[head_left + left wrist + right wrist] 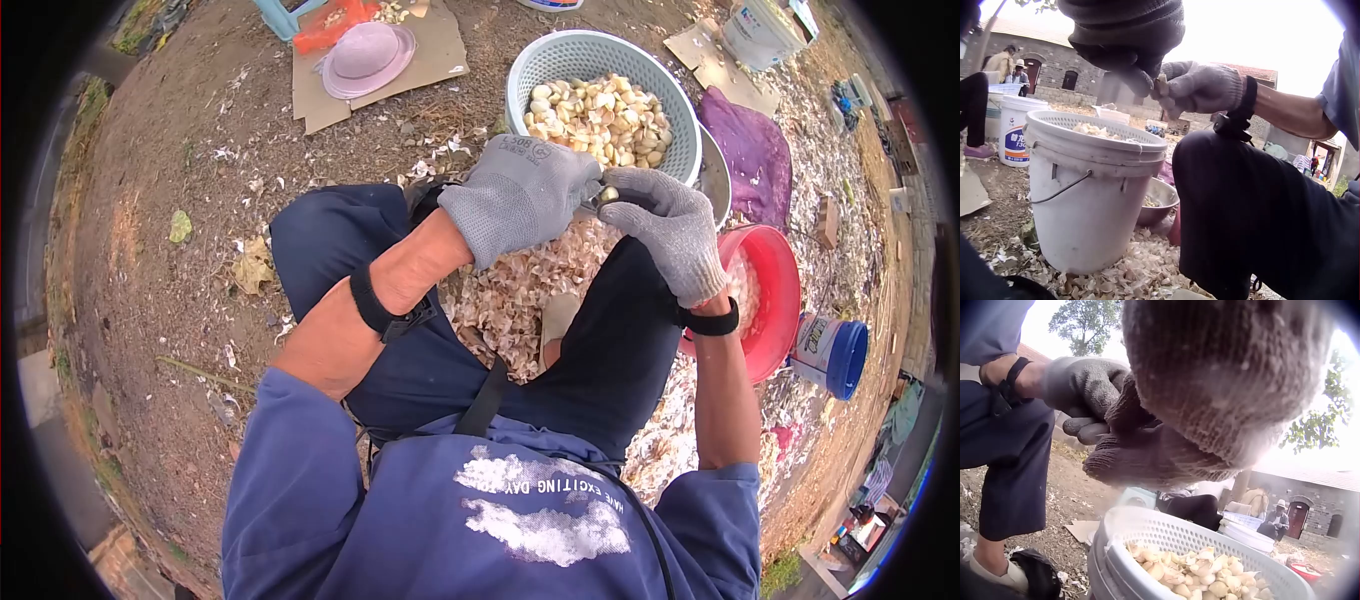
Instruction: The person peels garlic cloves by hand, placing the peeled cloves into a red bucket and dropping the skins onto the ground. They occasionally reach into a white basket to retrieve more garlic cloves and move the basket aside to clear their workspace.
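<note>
A small pale garlic clove is held between my hands, just in front of a grey colander heaped with garlic cloves. My right hand, in a light knit glove, pinches the clove between thumb and fingers. Against the same clove, from the other side, come the curled fingers of my left hand, in a grey coated glove. Its palm side is hidden in the head view. In the left wrist view the colander sits on a white bucket, and the hands meet above and beside it.
Papery garlic skins cover the ground between my legs. On the right stand a red tub, a metal bowl and a blue-rimmed bucket. A pink hat lies on cardboard at the far left. Other people sit farther back.
</note>
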A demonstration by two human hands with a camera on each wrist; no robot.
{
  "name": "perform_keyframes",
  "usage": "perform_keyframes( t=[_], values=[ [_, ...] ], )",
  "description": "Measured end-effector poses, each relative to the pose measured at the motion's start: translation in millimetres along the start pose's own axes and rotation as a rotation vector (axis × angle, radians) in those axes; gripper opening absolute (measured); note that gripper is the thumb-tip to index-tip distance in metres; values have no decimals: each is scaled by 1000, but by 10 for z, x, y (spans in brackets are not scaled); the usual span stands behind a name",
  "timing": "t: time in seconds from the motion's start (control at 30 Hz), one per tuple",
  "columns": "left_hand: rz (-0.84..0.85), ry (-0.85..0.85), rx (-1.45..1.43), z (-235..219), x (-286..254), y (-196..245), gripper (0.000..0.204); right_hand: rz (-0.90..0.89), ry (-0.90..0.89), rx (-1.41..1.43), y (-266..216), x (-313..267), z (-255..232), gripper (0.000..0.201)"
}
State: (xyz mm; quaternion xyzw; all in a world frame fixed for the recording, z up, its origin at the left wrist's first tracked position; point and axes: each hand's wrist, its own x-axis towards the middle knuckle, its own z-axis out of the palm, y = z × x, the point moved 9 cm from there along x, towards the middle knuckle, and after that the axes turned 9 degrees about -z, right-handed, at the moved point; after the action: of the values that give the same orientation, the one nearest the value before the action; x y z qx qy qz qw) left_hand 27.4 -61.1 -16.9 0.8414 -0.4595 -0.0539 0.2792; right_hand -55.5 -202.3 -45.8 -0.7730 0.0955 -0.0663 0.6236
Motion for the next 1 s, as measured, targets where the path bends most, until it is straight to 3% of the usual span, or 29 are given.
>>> perform_keyframes(
  t=[0.17, 0.33, 0.57, 0.77, 0.83, 1.0],
  values=[
    [-29, -37, 9, -9, -3, 29, 18, -20, 65, 131, 38, -8, 54, 34],
    [-161, -46, 15, -14, 31, -136, 23, -10, 137, 301, 98, -20, 56, 42],
    [-269, -47, -53, -139, 23, -284, 25, 17, 162, 347, 125, -42, 7, 44],
    [-266, 73, -25, -315, -18, -444, 28, 43, 196, 506, 156, -93, -15, 47],
    [-252, -432, -183, -4, -72, -392, 29, 24, 193, 526, 149, -95, 0, 47],
    [-296, -355, -295, 22, -36, -337, 28, 61, 168, 552, 122, -117, 82, 46]
  ],
)
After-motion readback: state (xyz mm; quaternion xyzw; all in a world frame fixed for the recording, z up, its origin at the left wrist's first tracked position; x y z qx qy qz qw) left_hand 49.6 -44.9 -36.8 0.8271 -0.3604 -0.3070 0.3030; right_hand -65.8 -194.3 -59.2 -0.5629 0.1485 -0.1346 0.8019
